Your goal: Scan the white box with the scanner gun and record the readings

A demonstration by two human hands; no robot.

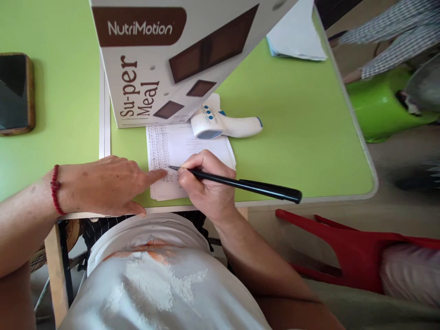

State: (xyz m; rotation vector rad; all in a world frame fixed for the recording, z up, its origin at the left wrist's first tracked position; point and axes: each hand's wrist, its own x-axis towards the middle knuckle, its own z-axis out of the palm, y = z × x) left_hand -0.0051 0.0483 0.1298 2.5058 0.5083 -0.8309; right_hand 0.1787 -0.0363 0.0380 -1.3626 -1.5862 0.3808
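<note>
My right hand [215, 190] grips a black pen [252, 184], its tip touching or just over a white sheet [206, 156] of closely spaced writing. The pen's rear end points right. My left hand [106, 184], with a red bracelet [55, 189] at the wrist, holds nothing. Its index finger reaches onto the sheet near the pen tip; the thumb is apart and the other fingers are partly hidden. A white handheld infrared thermometer [227, 124] lies on the sheet's far part. Behind it stands a large white Su-per Meal box [151, 66].
The table [295, 151] has a green top with a pale rim. A phone [15, 94] lies at left, folded papers [297, 34] at far right. Beyond the table's right edge are a green stool [381, 105] and a person's checkered sleeve or trouser leg. A red chair [357, 250] stands lower right.
</note>
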